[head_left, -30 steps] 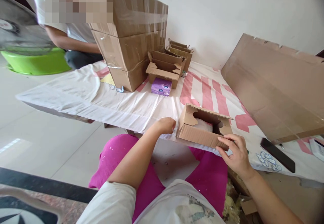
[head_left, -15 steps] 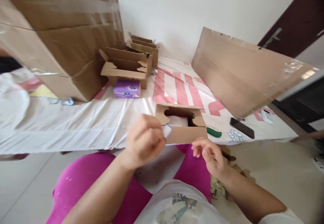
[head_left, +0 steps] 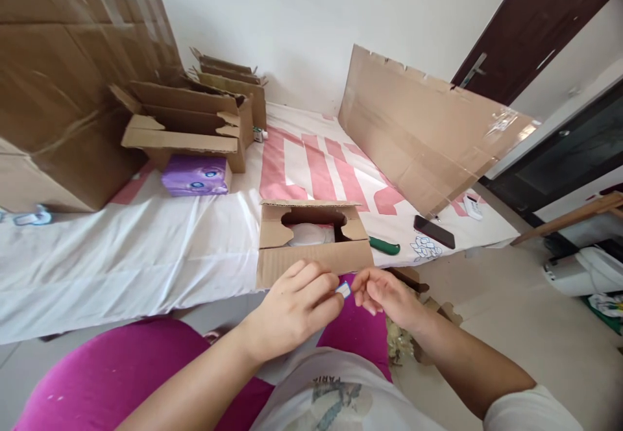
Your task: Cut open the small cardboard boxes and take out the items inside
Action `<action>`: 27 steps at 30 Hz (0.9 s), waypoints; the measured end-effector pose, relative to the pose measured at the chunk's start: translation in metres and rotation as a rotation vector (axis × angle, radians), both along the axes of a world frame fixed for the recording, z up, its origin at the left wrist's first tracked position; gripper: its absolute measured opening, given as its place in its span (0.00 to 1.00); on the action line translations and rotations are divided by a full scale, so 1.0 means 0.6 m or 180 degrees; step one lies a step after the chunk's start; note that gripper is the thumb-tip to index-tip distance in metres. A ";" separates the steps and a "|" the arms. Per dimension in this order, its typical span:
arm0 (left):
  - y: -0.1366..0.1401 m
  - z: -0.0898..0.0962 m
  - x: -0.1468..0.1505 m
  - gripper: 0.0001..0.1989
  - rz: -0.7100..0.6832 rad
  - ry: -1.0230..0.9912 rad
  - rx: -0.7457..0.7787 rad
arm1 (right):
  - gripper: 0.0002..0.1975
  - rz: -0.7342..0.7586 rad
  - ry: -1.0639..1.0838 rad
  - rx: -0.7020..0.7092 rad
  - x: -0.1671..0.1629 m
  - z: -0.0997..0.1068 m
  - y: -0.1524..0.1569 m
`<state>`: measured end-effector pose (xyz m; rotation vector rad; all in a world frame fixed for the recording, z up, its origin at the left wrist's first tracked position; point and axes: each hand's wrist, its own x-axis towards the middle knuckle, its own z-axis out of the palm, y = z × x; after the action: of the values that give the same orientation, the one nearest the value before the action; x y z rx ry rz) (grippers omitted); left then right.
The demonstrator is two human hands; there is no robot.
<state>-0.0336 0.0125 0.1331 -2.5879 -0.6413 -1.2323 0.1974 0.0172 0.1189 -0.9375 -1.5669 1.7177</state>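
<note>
Left hand [head_left: 298, 304]: grip pinched on small blue-edged tag [head_left: 344, 289] at its fingertips | right hand [head_left: 387, 296]: half-open, nothing seen held, just right of tag | open carton [head_left: 314, 259]: beyond both grips, long axis crosswise

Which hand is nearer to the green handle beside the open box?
Right. The right hand is on the near side of the green handle; the left hand is farther left, before the open box.

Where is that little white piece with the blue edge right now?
In the head view, just right of centre, the little white piece is pinched in the left hand, close to the right hand, below the open cardboard box.
</note>
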 end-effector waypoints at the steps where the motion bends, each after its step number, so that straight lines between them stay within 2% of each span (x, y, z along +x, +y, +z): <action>1: -0.002 -0.001 0.005 0.06 -0.0048 0.0045 0.0003 | 0.23 0.0127 0.0025 -0.0039 -0.003 -0.002 -0.003; 3: -0.004 -0.003 0.015 0.05 -0.0160 0.0123 -0.0007 | 0.22 0.0217 -0.0030 -0.0014 -0.013 -0.004 -0.010; 6: -0.006 -0.009 0.022 0.05 -0.0219 0.0184 -0.0056 | 0.18 0.0112 -0.0355 0.0258 -0.013 0.000 -0.011; 8: -0.005 -0.012 0.018 0.04 -0.0193 0.0145 -0.0088 | 0.18 -0.0003 -0.0645 0.0480 0.010 0.005 0.006; 10: -0.003 -0.015 0.009 0.03 -0.0171 0.0023 -0.0116 | 0.18 -0.0310 -0.1076 0.0701 0.053 0.007 0.044; 12: -0.001 -0.016 -0.002 0.06 -0.0114 -0.0161 -0.0120 | 0.19 -0.0971 -0.1788 0.0891 0.112 0.005 0.098; 13: -0.001 -0.016 -0.006 0.07 -0.0068 -0.0264 -0.0112 | 0.19 -0.1337 -0.2390 0.0919 0.144 0.002 0.127; 14: -0.001 -0.015 -0.010 0.08 -0.0017 -0.0363 -0.0107 | 0.19 -0.1601 -0.3137 0.0867 0.176 -0.002 0.154; 15: -0.001 -0.013 -0.013 0.09 0.0032 -0.0448 -0.0102 | 0.18 -0.1708 -0.3467 0.0797 0.205 -0.007 0.179; 18: -0.001 -0.005 -0.019 0.11 0.0123 -0.0624 -0.0058 | 0.15 -0.1751 -0.4108 0.0592 0.272 -0.025 0.226; 20: 0.000 0.000 -0.020 0.11 0.0155 -0.0677 -0.0024 | 0.12 -0.1670 -0.4456 0.0490 0.293 -0.038 0.239; 25: -0.003 0.009 -0.021 0.11 0.0162 -0.0723 -0.0152 | 0.04 -0.1572 -0.5098 0.0567 0.301 -0.065 0.242; 27: -0.008 0.016 -0.024 0.11 0.0118 -0.0802 -0.0293 | 0.04 -0.1587 -0.5251 0.0691 0.300 -0.068 0.240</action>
<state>-0.0477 0.0074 0.1430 -2.5003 -0.8063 -1.5670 0.3776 0.1610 0.0782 -2.6066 -1.9313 0.1237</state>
